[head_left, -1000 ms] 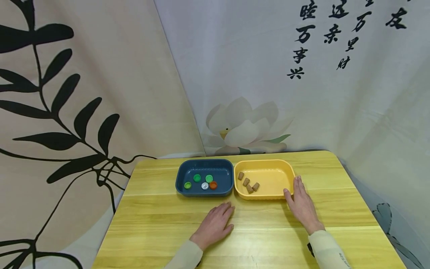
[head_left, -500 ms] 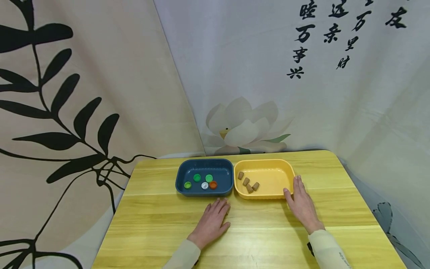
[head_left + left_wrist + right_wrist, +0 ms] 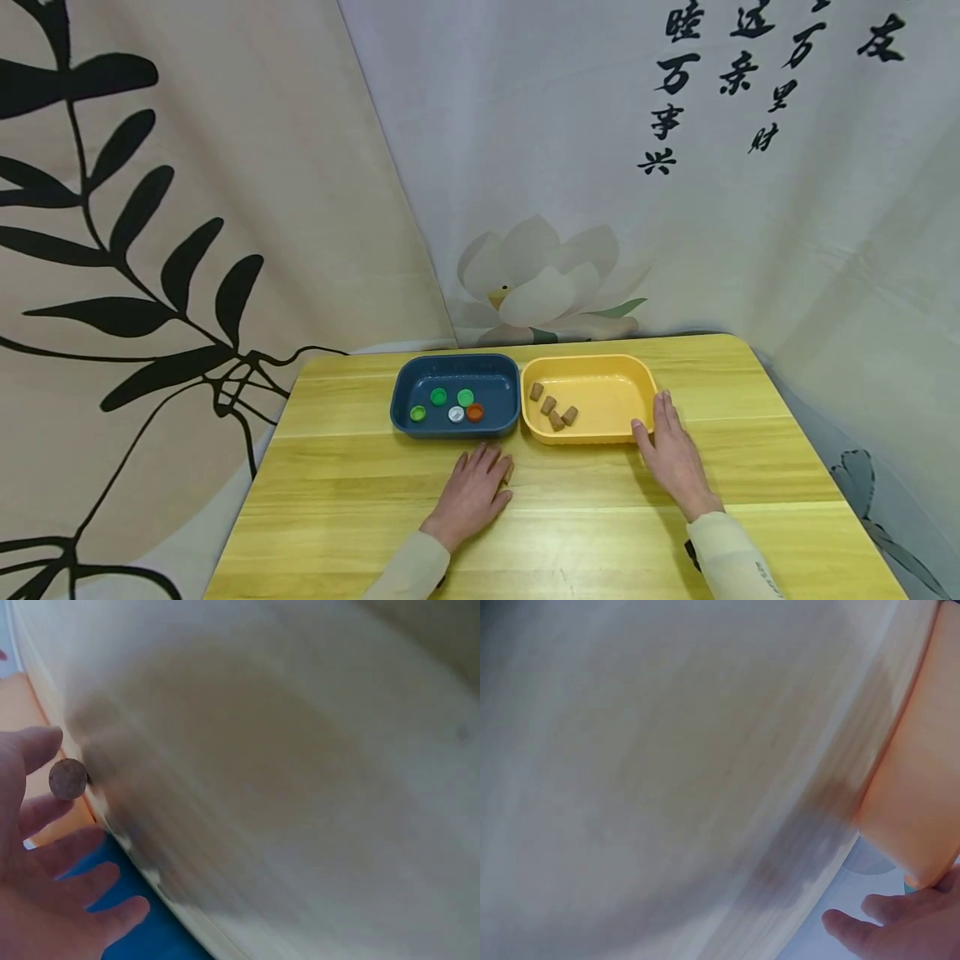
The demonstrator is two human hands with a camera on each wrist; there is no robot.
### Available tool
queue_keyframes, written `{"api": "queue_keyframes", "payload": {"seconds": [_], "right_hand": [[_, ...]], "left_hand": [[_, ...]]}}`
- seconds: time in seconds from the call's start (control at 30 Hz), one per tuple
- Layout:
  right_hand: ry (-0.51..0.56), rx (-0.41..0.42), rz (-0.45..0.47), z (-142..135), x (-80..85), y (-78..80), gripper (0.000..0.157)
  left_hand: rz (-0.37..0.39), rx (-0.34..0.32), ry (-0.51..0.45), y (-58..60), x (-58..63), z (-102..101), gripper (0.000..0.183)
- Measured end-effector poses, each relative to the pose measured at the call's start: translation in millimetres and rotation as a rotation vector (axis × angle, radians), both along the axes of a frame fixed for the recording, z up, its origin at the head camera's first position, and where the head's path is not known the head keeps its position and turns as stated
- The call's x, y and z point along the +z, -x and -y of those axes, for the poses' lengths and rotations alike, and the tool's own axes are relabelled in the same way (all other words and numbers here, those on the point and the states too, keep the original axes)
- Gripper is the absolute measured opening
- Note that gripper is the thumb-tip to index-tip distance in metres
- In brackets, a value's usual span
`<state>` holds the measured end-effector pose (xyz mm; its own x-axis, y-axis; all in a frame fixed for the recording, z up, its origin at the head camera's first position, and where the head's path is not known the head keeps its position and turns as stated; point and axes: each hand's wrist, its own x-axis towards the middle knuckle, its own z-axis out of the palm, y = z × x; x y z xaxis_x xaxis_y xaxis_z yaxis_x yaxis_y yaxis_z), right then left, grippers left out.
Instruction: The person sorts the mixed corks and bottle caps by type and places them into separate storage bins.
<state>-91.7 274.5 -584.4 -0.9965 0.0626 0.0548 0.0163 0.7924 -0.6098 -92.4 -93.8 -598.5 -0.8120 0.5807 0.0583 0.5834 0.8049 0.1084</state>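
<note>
My left hand (image 3: 468, 492) lies low over the table in front of the blue tray (image 3: 401, 379), fingers spread and relaxed. A small brown cork (image 3: 68, 778) is between its thumb and index finger in the left wrist view. The cork seems to touch or sit close to the index finger, while a gap shows on the thumb side. At the front right corner of the yellow tray (image 3: 607, 400), my right hand (image 3: 678, 458) rests with straight fingers along the side and the thumb at the front wall. Several brown corks (image 3: 549, 405) lie in the yellow tray's left part.
Several small round caps, green, white and one orange cap (image 3: 475, 412), lie in the blue tray. Both trays stand side by side near the back edge of the wooden table (image 3: 585, 533). A printed curtain (image 3: 525, 167) hangs behind it.
My left hand has shifted slightly left and towards the blue tray, and the cork beside its fingers has come into sight. The right hand and both trays have stayed put.
</note>
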Motion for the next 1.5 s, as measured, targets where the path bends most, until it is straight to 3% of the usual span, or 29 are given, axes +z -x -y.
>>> {"api": "queue_keyframes", "payload": {"seconds": [0.2, 0.6, 0.83, 1.13, 1.5], "right_hand": [[0.001, -0.002, -0.001, 0.1, -0.9, 0.0, 0.082], [-0.005, -0.007, -0.023, 0.1, -2.5, 0.3, 0.081], [-0.006, -0.003, -0.024, 0.3, -2.8, 0.1, 0.081], [-0.002, 0.003, 0.005, -1.0, -2.3, 0.1, 0.081], [-0.009, 0.003, -0.003, -0.9, -3.9, 0.4, 0.081]], "left_hand": [[-0.044, -0.025, 0.01, -2.2, 1.6, -0.4, 0.037], [-0.065, -0.051, -0.019, -8.3, 3.6, -0.7, 0.036], [-0.146, -0.104, -0.08, -8.8, 11.5, -6.1, 0.037], [-0.19, -0.137, -0.163, -6.3, 34.1, -31.5, 0.041], [-0.278, -0.168, -0.292, 8.1, 50.0, -69.2, 0.042]]}}
